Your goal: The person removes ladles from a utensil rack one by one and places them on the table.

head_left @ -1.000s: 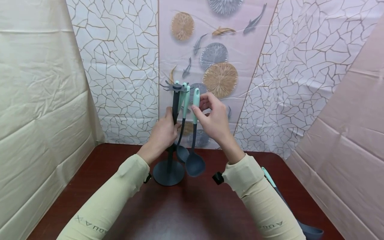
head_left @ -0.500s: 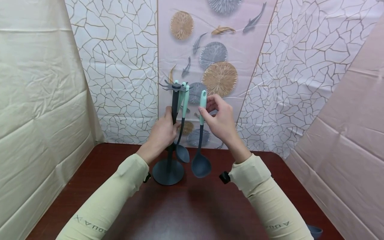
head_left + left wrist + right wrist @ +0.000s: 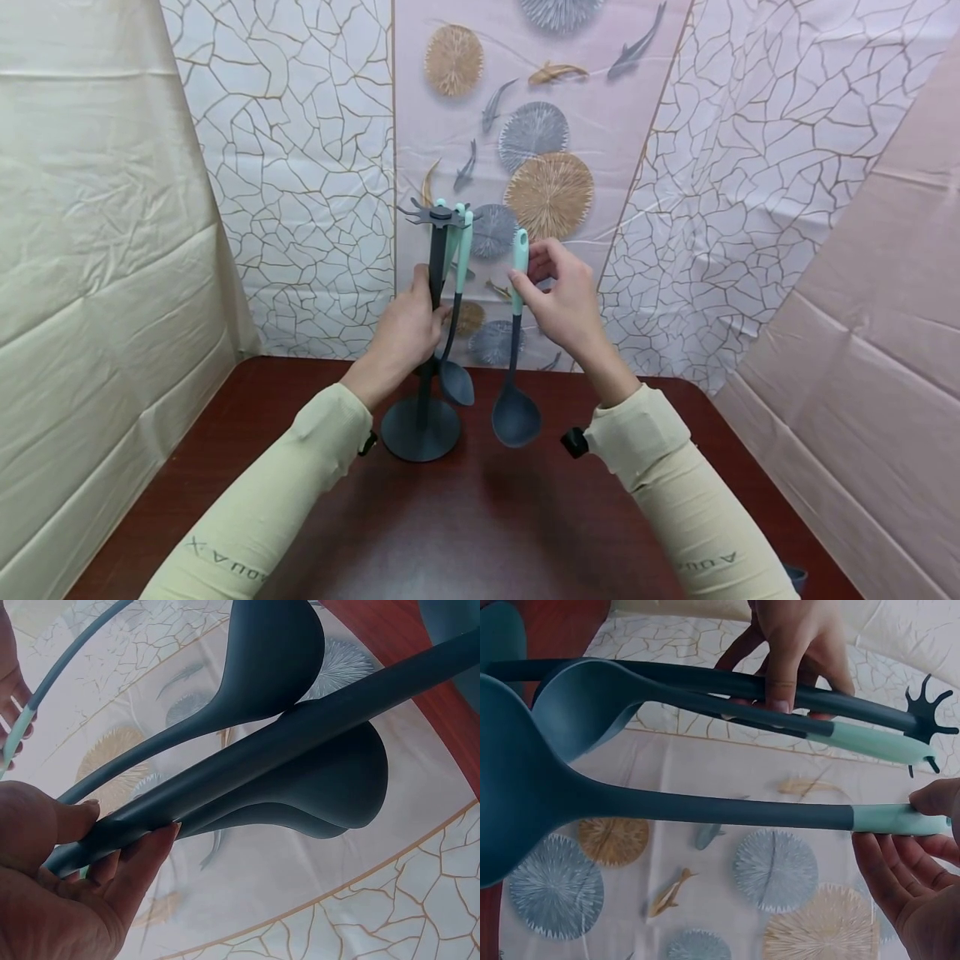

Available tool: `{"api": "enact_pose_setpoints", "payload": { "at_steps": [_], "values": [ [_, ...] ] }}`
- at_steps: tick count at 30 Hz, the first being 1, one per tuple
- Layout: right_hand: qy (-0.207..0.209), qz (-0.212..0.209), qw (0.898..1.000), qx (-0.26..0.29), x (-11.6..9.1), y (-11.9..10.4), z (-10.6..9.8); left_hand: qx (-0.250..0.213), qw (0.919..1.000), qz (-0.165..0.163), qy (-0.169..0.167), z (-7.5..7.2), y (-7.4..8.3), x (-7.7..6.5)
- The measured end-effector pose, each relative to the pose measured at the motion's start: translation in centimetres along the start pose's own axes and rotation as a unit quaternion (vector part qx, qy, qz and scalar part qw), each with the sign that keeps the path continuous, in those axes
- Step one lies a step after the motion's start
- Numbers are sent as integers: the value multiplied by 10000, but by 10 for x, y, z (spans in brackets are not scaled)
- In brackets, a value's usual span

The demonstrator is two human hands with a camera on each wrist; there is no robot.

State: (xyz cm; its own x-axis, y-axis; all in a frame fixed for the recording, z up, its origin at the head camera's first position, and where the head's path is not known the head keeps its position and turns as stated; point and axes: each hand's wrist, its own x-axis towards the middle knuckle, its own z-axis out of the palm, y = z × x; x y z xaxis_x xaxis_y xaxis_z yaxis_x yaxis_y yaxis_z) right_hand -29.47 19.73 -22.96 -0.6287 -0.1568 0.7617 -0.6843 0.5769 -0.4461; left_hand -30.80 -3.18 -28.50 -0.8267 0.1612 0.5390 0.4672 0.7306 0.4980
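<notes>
My left hand (image 3: pixel 405 329) grips the dark post of a utensil stand (image 3: pixel 420 437), its round base on the table. Mint-handled utensils hang from the stand's hooked top; the nearest is a dark spoon (image 3: pixel 457 383), and others overlap behind the post (image 3: pixel 300 735) in the left wrist view. To the right, my right hand (image 3: pixel 562 296) pinches the mint handle of a dark ladle (image 3: pixel 516 417) between thumb and fingers. The ladle hangs bowl down, apart from the stand and above the table. Its wide bowl (image 3: pixel 510 787) is cut off by the right wrist view's edge.
A dark red table (image 3: pixel 465 533) stands before a patterned cloth backdrop (image 3: pixel 300 167), with pale cloth at both sides. Near the table's right edge, a dark utensil's end (image 3: pixel 797 577) shows beside my right sleeve, which hides most of it.
My right hand has moved to the right with the ladle, widening the gap from the stand. The left hand stays on the post. My right sleeve now covers more of the utensil at the table's right.
</notes>
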Motion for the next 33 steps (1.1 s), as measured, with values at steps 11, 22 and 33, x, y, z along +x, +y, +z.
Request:
{"api": "enact_pose_setpoints", "payload": {
  "at_steps": [11, 22, 33],
  "values": [
    [-53, 126, 9999, -33, -4, 12, -6, -25, 10000, -40, -35, 0, 0, 0],
    [-52, 250, 9996, 73, -6, 19, -17, -55, 10000, -61, -37, -1, -2, 0],
    [-28, 424, 9989, 217, -9, 30, -33, 72, 9998, -145, -64, 0, -2, 1]
  ]
}}
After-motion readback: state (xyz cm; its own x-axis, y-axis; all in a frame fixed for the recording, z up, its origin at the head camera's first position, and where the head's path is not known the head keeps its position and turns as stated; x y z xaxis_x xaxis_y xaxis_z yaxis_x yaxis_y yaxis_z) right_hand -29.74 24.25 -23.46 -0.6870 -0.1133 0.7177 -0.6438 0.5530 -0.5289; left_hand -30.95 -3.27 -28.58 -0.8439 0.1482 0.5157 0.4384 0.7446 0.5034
